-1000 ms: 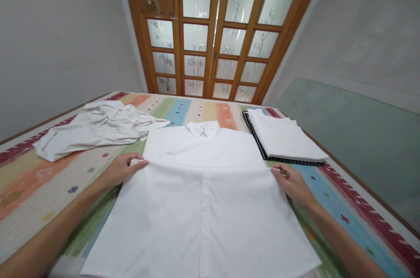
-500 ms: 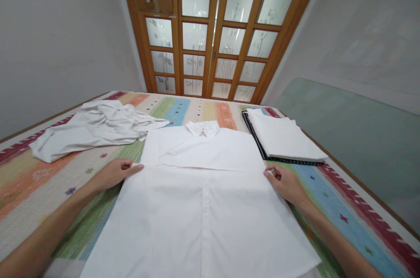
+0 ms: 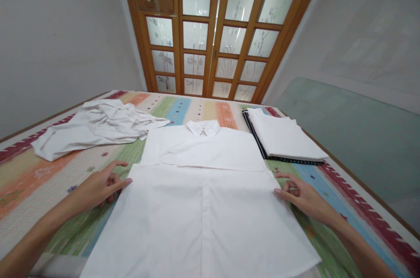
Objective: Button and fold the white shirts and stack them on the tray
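Note:
A white collared shirt [image 3: 170,216] lies front up before me, its collar at the far end and a button strip down the middle. Its sleeves are laid across the chest, and a crosswise fold edge runs just below them. At the shirt's left edge is my left hand [image 3: 104,185], thumb and forefinger apart, the thumb tip by the fabric. My right hand [image 3: 300,192] is beside the right edge, fingers also apart and the thumb close to the cloth. Neither hand grips anything.
A crumpled white garment [image 3: 95,129] lies at the left. Folded white cloth [image 3: 282,135] rests on a black dotted one [image 3: 295,161] at the right. Beneath is a striped, colourful cover [image 3: 42,177]. Wooden doors with glass panes [image 3: 197,35] stand beyond, and a pale green panel [image 3: 357,124] is at right.
Both hands have let go of the shirt's side edges. Their fingers have spread, and they have drawn outward and slightly toward me. The shirt lies nearly the same.

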Tool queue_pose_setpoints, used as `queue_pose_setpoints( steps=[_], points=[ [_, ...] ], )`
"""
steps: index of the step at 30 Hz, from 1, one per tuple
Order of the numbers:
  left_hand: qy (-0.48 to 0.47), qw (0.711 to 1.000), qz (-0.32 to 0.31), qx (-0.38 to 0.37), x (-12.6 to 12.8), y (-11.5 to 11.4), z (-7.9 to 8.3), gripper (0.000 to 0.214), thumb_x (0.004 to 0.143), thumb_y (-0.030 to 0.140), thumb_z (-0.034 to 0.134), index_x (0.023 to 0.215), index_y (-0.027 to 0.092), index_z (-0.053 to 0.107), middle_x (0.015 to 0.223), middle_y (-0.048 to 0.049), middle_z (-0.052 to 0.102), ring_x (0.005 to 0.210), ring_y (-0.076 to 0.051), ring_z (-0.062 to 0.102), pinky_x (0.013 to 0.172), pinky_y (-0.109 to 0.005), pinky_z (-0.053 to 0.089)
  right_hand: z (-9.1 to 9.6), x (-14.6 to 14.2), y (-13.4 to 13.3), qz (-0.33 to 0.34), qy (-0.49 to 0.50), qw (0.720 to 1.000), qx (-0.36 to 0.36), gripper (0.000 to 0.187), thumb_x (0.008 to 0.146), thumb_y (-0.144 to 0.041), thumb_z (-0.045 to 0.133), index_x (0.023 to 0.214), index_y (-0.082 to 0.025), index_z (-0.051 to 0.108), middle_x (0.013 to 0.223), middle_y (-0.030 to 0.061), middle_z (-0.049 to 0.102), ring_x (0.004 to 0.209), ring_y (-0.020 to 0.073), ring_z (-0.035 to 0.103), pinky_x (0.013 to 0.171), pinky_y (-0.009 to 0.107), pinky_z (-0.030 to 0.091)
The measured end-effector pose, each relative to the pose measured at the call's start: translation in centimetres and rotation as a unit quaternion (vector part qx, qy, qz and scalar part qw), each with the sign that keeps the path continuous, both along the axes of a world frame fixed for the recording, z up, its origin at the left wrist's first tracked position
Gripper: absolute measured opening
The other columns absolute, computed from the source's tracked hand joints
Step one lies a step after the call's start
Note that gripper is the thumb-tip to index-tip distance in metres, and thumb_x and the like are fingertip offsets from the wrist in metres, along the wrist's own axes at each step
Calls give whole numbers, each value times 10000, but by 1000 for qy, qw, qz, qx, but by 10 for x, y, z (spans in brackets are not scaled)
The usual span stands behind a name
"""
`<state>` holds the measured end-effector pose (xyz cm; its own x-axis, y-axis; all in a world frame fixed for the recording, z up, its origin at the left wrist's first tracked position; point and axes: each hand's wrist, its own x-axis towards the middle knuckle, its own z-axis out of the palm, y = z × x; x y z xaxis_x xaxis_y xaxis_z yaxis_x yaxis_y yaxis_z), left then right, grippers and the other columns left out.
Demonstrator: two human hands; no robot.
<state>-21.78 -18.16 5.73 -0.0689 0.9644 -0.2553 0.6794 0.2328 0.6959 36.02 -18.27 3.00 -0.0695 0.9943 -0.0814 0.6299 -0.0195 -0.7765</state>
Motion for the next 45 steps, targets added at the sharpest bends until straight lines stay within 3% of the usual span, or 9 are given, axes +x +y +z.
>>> queue_pose_setpoints(
  steps=[6, 10, 14, 18, 21, 26, 33, 38, 45],
  points=[
    [-109, 990, -61, -58, -7, -11, 0, 826, 601, 568, 741, 1342, 307, 486, 559, 53, 506, 481, -163, 484, 419, -248, 378, 0, 1, -14, 6, 41, 997, -64, 711, 685, -539, 740, 1299, -250, 528, 793, -14, 568, 508, 106, 478, 413, 209, 366],
    [-108, 991, -80, -21, -13, -11, 6, 650, 585, 526, 760, 1181, 286, 662, 570, 28, 497, 531, -161, 500, 485, -253, 424, 7, 2, -18, 13, 52, 997, -55, 658, 650, -557, 755, 1207, -222, 654, 724, -12, 568, 528, 109, 486, 457, 212, 404],
    [-81, 996, -36, 22, -13, -8, 18, 541, 535, 560, 769, 970, 240, 766, 603, -23, 593, 592, -208, 563, 516, -290, 469, 15, 7, -14, -12, 60, 998, -31, 672, 609, -615, 767, 1136, -200, 725, 863, 70, 698, 696, 208, 617, 598, 296, 514],
    [-88, 995, 12, 43, -8, 2, 30, 482, 469, 595, 788, 766, 215, 776, 724, -66, 720, 738, -286, 651, 625, -332, 533, 20, 10, 0, -45, 43, 997, 34, 567, 625, -644, 741, 967, -193, 783, 857, 104, 737, 783, 287, 655, 675, 361, 540],
    [-63, 993, 13, 95, -2, 14, 35, 506, 468, 647, 767, 729, 213, 757, 786, -67, 743, 773, -287, 665, 658, -318, 537, 25, 4, 15, -67, -4, 992, 110, 520, 647, -676, 696, 840, -200, 776, 736, 84, 706, 710, 257, 629, 643, 346, 526],
    [11, 982, 7, 188, 13, 40, 32, 563, 596, 720, 630, 753, 183, 692, 771, -64, 711, 729, -239, 638, 665, -310, 506, 28, -13, 48, -84, 7, 982, 171, 561, 614, -739, 662, 743, -194, 696, 793, 86, 679, 750, 233, 607, 656, 320, 508],
    [-63, 987, 24, 145, 21, 66, 12, 665, 605, 786, 583, 822, 159, 636, 773, -64, 698, 727, -229, 628, 647, -307, 505, 16, -27, 73, -114, 139, 981, 77, 549, 644, -650, 703, 944, -192, 664, 822, 59, 704, 752, 216, 646, 645, 291, 516],
    [-168, 985, -38, 28, 10, 64, 3, 597, 553, 680, 741, 878, 181, 707, 916, -81, 746, 907, -293, 675, 769, -352, 551, 16, -17, 66, -10, 186, 981, -62, 462, 609, -503, 816, 927, -179, 730, 902, 70, 742, 842, 259, 676, 767, 348, 543],
    [-199, 979, 5, 34, 12, 52, 12, 532, 562, 644, 757, 852, 198, 753, 943, -91, 760, 912, -307, 693, 841, -375, 562, 8, -7, 58, -59, 273, 958, -57, 374, 636, -496, 812, 842, -195, 732, 891, 53, 752, 762, 221, 684, 662, 285, 540]
  ],
)
